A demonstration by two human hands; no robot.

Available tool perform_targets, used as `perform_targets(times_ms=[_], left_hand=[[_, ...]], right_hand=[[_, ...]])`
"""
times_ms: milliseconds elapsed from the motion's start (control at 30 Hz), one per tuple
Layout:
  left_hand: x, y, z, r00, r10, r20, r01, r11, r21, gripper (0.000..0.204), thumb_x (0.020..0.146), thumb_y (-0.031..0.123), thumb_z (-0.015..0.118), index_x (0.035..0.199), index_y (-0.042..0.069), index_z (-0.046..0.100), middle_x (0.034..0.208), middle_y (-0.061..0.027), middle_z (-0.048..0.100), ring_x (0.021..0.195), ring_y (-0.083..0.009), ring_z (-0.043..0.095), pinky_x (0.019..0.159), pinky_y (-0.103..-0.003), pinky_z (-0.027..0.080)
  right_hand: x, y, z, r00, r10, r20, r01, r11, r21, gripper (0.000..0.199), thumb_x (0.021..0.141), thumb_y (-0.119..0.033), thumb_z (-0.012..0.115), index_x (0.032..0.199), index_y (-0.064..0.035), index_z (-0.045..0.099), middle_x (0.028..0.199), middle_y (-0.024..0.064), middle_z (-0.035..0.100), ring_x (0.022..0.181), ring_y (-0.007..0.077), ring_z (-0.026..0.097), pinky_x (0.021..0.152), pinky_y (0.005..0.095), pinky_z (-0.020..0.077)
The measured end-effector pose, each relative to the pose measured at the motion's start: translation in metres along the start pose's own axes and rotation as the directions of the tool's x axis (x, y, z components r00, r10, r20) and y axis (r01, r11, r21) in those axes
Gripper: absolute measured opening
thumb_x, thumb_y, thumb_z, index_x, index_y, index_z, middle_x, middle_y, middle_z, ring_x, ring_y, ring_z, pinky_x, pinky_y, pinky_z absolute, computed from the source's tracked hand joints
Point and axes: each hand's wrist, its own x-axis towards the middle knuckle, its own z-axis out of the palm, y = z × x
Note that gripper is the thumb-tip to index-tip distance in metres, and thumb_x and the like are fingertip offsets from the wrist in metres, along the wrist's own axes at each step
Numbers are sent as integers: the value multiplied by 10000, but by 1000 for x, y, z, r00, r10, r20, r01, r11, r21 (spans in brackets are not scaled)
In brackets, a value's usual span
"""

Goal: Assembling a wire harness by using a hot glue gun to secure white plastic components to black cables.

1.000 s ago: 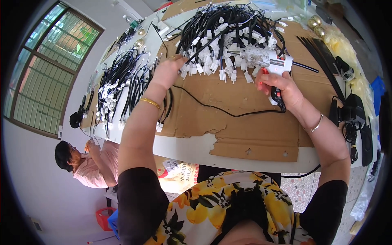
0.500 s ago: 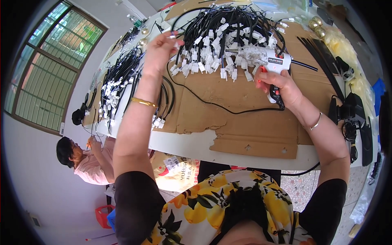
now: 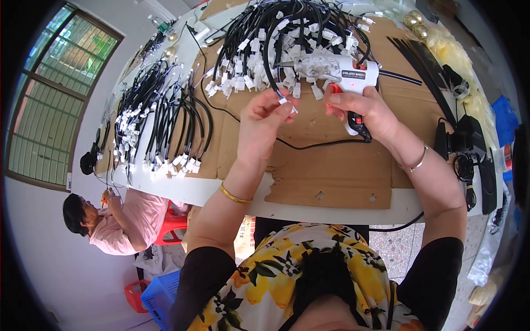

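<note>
White desk [image 3: 411, 201], brown cardboard [image 3: 337, 171] over it, cable pile [image 3: 302, 34] at far side. Left hand [image 3: 264, 118]: grip pinched on white plug [image 3: 284, 101] of black cable [image 3: 266, 59], near side of pile. Right hand [image 3: 371, 113]: grip wrapped round glue gun [image 3: 356, 81]. Cable probably light, bendy; plug stiff, best held by sides.

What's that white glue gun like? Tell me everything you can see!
The glue gun is white and looks plastic, with a red trigger and a small red light on its side. Its front is coated in lumpy, cloudy stuff and ends in a thin nozzle pointing left. A black stick pokes out behind. The right hand grips it; a black part low down has a red switch, and a black cord runs from the bottom across the cardboard.
</note>
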Motion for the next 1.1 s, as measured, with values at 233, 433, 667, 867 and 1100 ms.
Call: perform_targets(times_ms=[233,433,667,867,1100], left_hand=[[-6,-8,-7,987,159,-22,-153,972,178,267,784,-41,536,1049,-15,544,810,-24,594,694,-51,519,607,-182,430],[1,-10,-13,956,267,-124,-235,945,227,250,751,-54,572,997,-11,566,801,-27,601,678,-48,526,586,-181,435],[4,-15,-19,939,288,-188,-217,920,325,205,695,-36,629,892,-15,578,772,-59,616,643,-82,557,592,-204,457],[3,-9,-18,938,260,-228,-178,929,324,182,686,-30,634,857,-12,576,759,-63,615,633,-89,561,583,-211,461],[3,-8,-16,946,260,-196,-172,910,376,241,702,-57,630,928,-30,551,803,-43,580,653,-57,529,577,-164,427]], right_hand=[[-3,-13,1,994,77,83,-61,981,-182,199,706,-222,599,772,-36,575,684,34,572,611,89,493,555,220,396],[0,-14,0,988,148,42,-135,966,-219,148,672,-132,632,773,-41,573,685,15,570,610,83,511,544,214,408],[0,-10,4,987,159,25,-140,926,-349,155,668,-78,628,798,-37,554,675,-4,547,607,66,475,537,205,383],[-2,-7,9,986,167,-26,-165,916,-365,191,662,-64,610,834,-32,535,691,-8,533,613,60,464,544,203,384],[-1,-1,7,979,198,-42,-199,896,-396,195,670,-38,604,849,-22,530,722,-6,534,642,60,464,561,205,393]])
